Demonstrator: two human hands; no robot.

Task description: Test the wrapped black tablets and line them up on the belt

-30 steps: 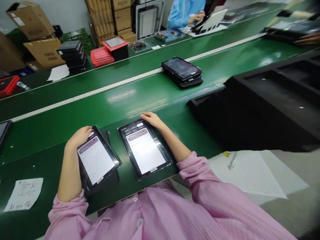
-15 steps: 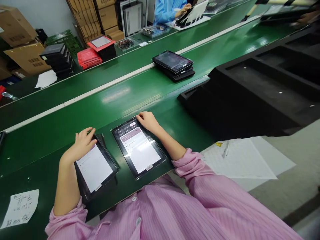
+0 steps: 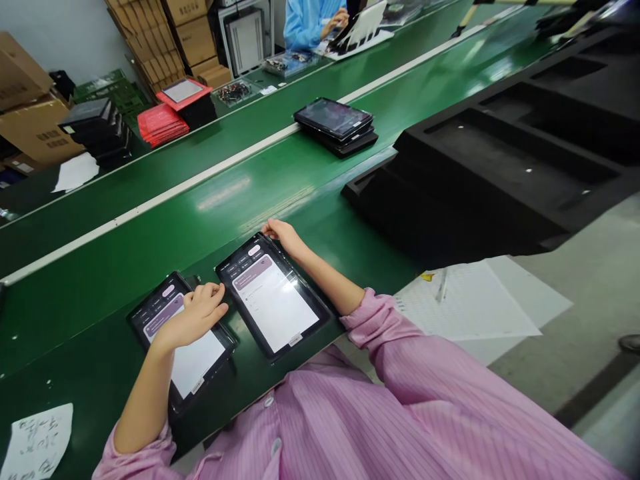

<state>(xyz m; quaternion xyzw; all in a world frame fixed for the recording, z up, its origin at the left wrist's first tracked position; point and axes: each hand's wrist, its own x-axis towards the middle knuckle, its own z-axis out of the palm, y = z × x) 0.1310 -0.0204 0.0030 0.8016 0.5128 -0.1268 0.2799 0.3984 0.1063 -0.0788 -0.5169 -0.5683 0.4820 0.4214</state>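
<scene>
Two lit tablets lie side by side on the green bench, the left tablet (image 3: 197, 367) and the right tablet (image 3: 280, 313). Each shows a dark panel at the top and a white area below. My left hand (image 3: 197, 317) reaches across the left tablet, fingers extended and loosely apart, tips close to the right tablet's left edge. Whether those fingertips touch it I cannot tell. At the top right corner of the right tablet, my right hand (image 3: 281, 237) has its fingers bent round the edge. Another dark object partly shows under the left tablet.
Stacked tablets (image 3: 335, 123) lie farther up the bench. A large black foam tray (image 3: 450, 193) stands at the right, above paper sheets (image 3: 470, 303) with a pen. A handwritten note (image 3: 37, 440) lies at lower left. Across the line, a person in blue (image 3: 315, 23) handles a tablet-like panel.
My left hand has moved right and down from the left tablet's top, uncovering its upper screen. My right hand stays at the right tablet's corner. The view has shifted slightly.
</scene>
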